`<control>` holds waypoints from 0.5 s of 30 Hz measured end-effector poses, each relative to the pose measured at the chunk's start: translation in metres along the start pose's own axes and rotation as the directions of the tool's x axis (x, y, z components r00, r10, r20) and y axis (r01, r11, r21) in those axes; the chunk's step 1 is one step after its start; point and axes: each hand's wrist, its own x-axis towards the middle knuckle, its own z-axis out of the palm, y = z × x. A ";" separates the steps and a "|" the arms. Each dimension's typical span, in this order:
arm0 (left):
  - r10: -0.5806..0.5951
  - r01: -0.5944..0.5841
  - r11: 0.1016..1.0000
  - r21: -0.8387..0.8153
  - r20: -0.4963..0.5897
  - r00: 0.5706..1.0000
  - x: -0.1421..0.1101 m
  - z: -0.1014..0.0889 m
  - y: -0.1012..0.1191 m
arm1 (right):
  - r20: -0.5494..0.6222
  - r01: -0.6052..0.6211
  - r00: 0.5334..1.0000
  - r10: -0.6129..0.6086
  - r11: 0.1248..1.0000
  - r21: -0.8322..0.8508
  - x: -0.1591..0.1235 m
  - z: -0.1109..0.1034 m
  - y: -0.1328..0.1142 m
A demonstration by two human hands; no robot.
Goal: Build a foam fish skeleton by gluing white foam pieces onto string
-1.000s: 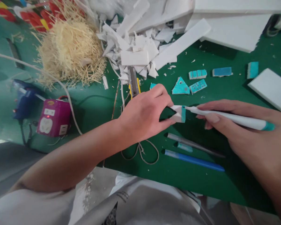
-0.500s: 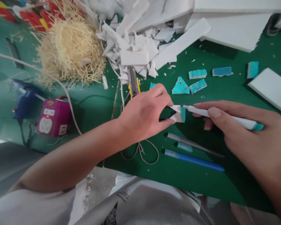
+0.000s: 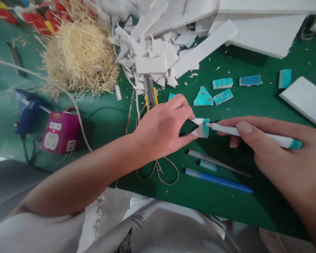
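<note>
Between the thumb and fingers of my left hand (image 3: 163,123) is a small white foam piece (image 3: 199,130), its right end coloured turquoise. My right hand (image 3: 276,147) grips a white marker (image 3: 272,137) with a turquoise end, its tip at the foam's coloured strip. Below the hands lie a grey marker (image 3: 213,161), a turquoise cap (image 3: 208,165) and a blue marker (image 3: 218,180). Above them rest a turquoise foam triangle (image 3: 203,97), a dotted turquoise block (image 3: 223,97), a striped turquoise block (image 3: 222,83) and a blue-topped block (image 3: 250,80).
A yellow utility knife (image 3: 150,92) lies just beyond my left hand. White foam scraps (image 3: 152,63) and a straw heap (image 3: 79,52) fill the back. At left are a magenta power adapter (image 3: 60,133) and a blue glue gun (image 3: 27,111). Foam board (image 3: 307,102) lies at right.
The marker and my right hand have shifted slightly right and down. The turquoise strip on the foam piece looks a little wider. My left hand has stayed in place.
</note>
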 end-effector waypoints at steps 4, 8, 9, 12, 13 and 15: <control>0.006 -0.006 1.000 -0.004 -0.011 1.000 0.000 0.000 0.000 | 0.053 -0.014 0.999 0.014 1.000 -0.008 0.003 -0.002 0.000; 0.009 -0.009 1.000 -0.004 -0.013 1.000 0.000 0.001 0.000 | 0.059 0.011 0.998 -0.011 1.000 -0.002 0.002 -0.002 0.002; 0.007 -0.007 1.000 -0.002 -0.009 1.000 0.000 0.001 0.000 | 0.047 0.020 0.999 -0.021 1.000 0.012 0.001 -0.002 0.002; -0.005 0.005 1.000 -0.001 0.008 1.000 0.001 0.000 0.000 | 0.019 -0.005 1.000 0.005 1.000 0.013 -0.002 0.000 0.003; -0.005 0.005 1.000 -0.002 0.010 1.000 0.000 0.000 0.000 | 0.015 -0.027 1.000 0.027 1.000 -0.004 -0.002 0.000 0.002; -0.001 0.001 1.000 -0.001 0.004 1.000 0.000 0.000 0.000 | 0.016 -0.043 0.999 0.043 0.999 -0.020 -0.004 0.001 0.000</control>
